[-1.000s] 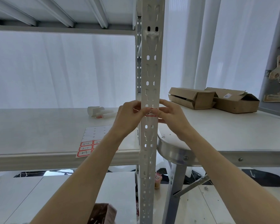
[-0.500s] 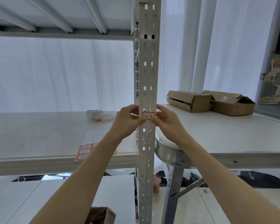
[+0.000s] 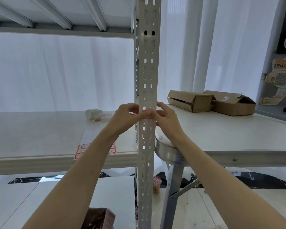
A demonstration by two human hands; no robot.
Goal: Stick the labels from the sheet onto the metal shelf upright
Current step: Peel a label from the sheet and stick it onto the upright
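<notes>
Label [image 3: 148, 118] lies crosswise on vertical upright [image 3: 148, 71]; left hand [image 3: 125, 117], right hand [image 3: 168, 120] fingers [image 3: 143, 114] pinch it.

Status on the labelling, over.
Left hand, right hand: thumbs pressing label onto upright. Label mostly covered. Sheet on shelf, more labels remain. Nothing blocking.

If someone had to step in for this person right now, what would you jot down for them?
Left hand and right hand: thumbs press one red-bordered label onto the front of the metal shelf upright, fingers curled at its sides.
Label sheet lies on the shelf board, left of the upright; upper rows peeled, red-bordered labels left at its near end.
Done: this label is placed.
Left: smooth it, let go, stick on the other labels.
</notes>
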